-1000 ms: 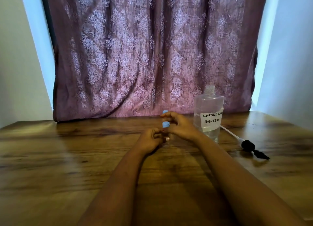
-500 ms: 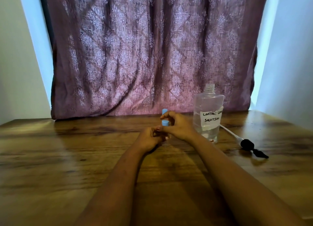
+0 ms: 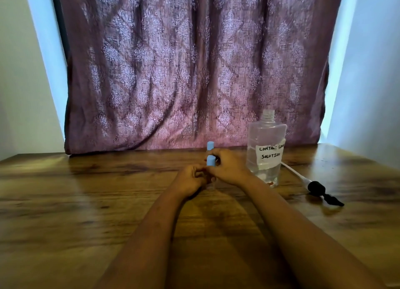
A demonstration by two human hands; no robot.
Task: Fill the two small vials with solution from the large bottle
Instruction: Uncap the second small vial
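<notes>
Two small clear vials with light-blue caps stand close together at mid table: the near vial (image 3: 210, 161) and, just behind it, the far vial (image 3: 210, 146). My left hand (image 3: 190, 179) is closed around the near vial's lower body. My right hand (image 3: 227, 167) wraps the near vial from the right, fingers at its cap. The glass is mostly hidden by my fingers. The large clear bottle (image 3: 265, 148), uncapped, with a white "contact lens solution" label, stands upright to the right of my hands and holds clear liquid.
A spray pump with a black head and white tube (image 3: 316, 188) lies on the wooden table (image 3: 65, 202) right of the bottle. A purple patterned curtain (image 3: 194, 72) hangs behind the table's far edge.
Both hands stay clasped on the near vial; the fingers shift slightly around its cap. The bottle and pump have not moved.
</notes>
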